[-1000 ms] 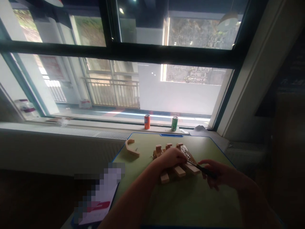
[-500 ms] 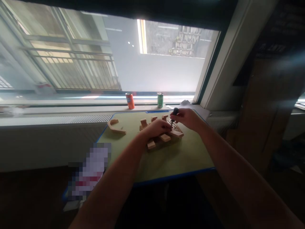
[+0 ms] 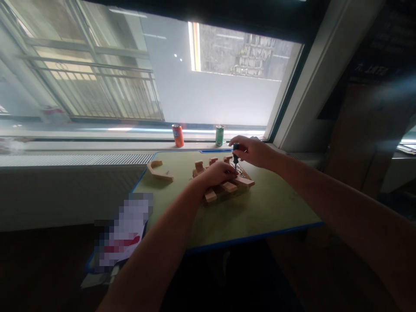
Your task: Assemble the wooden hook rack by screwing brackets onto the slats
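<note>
My right hand (image 3: 244,148) grips the dark handle of a screwdriver (image 3: 235,154), held upright with its shaft pointing down. Beneath it lies a wooden assembly (image 3: 229,186) of pale blocks jutting from a base. My left hand (image 3: 221,173) rests over the assembly, fingertips pinched together beside the screwdriver's tip; whatever they hold is too small to make out. Small shiny metal pieces (image 3: 241,170) lie just behind the fingers, partly covered. A separate curved wooden piece (image 3: 159,171) sits at the table's left.
The yellow-green table (image 3: 256,216) has a blue edge and stands against a windowsill. On the sill are an orange-red can (image 3: 178,136) and a green can (image 3: 219,136). Pale printed sheets (image 3: 130,229) hang at the left, partly pixelated. Brown boards (image 3: 349,143) lean at the right.
My right hand has shifted its hold on the screwdriver, which now stands more upright than before. The left hand keeps its place on the assembly. The whole view has shifted slightly.
</note>
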